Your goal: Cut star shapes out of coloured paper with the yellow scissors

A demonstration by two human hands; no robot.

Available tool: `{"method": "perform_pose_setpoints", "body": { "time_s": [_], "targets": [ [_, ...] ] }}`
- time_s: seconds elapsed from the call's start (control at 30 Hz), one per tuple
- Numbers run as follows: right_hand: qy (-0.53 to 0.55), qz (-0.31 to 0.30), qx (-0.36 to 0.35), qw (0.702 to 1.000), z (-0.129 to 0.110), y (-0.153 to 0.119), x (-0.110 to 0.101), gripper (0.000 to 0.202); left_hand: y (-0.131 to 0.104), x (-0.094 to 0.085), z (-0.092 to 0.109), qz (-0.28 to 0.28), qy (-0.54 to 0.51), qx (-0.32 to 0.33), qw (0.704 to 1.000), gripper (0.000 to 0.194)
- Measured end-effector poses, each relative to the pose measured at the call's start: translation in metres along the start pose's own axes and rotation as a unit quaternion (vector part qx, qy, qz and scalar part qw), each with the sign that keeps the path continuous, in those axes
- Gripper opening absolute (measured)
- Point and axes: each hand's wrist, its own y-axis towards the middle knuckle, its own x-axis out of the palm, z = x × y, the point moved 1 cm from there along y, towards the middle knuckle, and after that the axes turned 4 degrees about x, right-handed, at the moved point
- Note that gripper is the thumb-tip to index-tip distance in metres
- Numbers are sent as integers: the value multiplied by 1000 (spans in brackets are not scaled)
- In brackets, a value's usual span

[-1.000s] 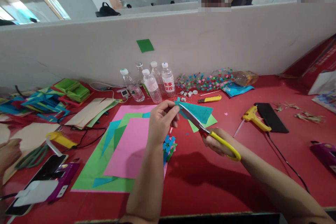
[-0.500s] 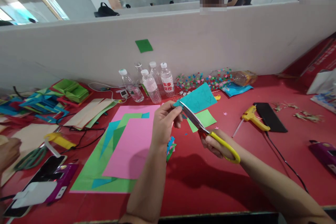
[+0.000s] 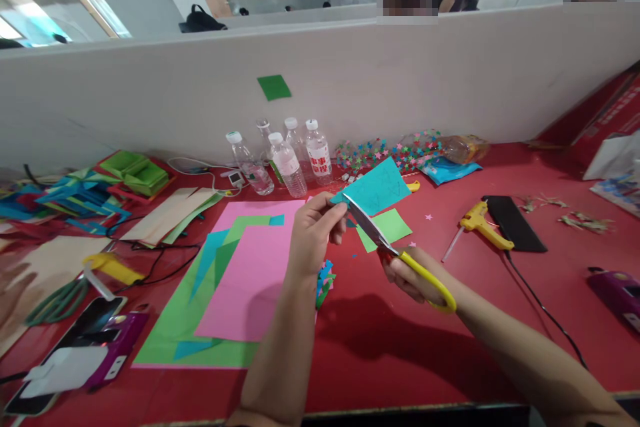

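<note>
My left hand (image 3: 320,230) pinches the left end of a blue sheet of paper (image 3: 383,188), which is raised above the table and carries faint drawn lines. Around the handles of yellow-handled scissors (image 3: 427,277) my right hand (image 3: 407,273) is closed. The scissor blades point up and left, and their tips lie at the paper's lower left edge, close to my left fingers. Below the blue sheet, a light green piece of paper (image 3: 395,230) rests on the table. Cut blue and green scraps (image 3: 325,283) lie beside my left wrist, which partly hides them.
Pink and green sheets (image 3: 245,280) are stacked at left. Several plastic bottles (image 3: 319,153) stand along the partition, beside star-filled clear packaging (image 3: 390,152). A yellow glue gun (image 3: 485,223) and a black phone (image 3: 517,223) lie at right. Another person's hand (image 3: 13,293) shows at far left.
The blue sheet has tilted very slightly, while my hands and the scissors stay almost in place. At far left, the other person's hand has opened out and blurs.
</note>
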Motion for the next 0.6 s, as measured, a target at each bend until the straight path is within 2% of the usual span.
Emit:
{"method": "perform_pose_setpoints", "body": {
  "time_s": [0.1,0.27,0.6],
  "targets": [
    [4,-6,-12,1000,2,1,0,60,1,-1,-1,-12,16,-8,1000,19],
    [-1,18,15,1000,2,2,-1,62,2,-2,-2,-11,19,-12,1000,19],
    [-26,27,36,999,-2,2,0,60,2,-3,-3,-10,9,-15,1000,17]
  ]
}}
